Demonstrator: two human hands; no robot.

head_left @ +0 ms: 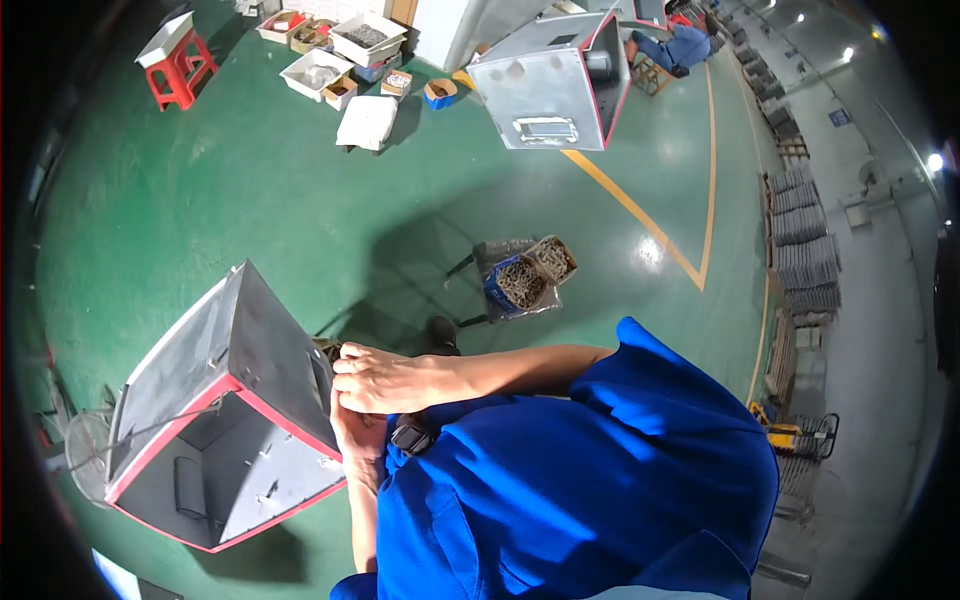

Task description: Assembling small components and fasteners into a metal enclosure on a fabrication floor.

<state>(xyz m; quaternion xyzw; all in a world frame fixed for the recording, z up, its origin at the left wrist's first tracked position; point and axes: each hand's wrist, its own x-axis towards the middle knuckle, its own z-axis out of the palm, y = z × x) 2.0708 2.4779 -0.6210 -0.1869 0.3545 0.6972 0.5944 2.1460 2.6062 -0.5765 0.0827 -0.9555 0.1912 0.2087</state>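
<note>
A grey metal cabinet (280, 340) with red-pink edging stands tilted at my left, its open side showing a hollow inside. Close against its right side are both hands, one over the other. My right hand (378, 380) is closed, fingers curled, and lies on top. Beneath it, my left hand (360, 432) looks closed too, its fingers mostly covered. Whatever they hold is hidden. A small brownish thing shows just past the right hand's knuckles, too unclear to name. Beside the left wrist is a black object (412, 435) against my blue clothing.
Ahead, a low stand holds two boxes (520, 282) of small metal parts. Another grey cabinet (540, 95) stands farther off, near a seated person (685, 50). Several part bins (318, 75) and a red stool (180, 75) are at the back left. A fan (88, 455) stands left of the near cabinet.
</note>
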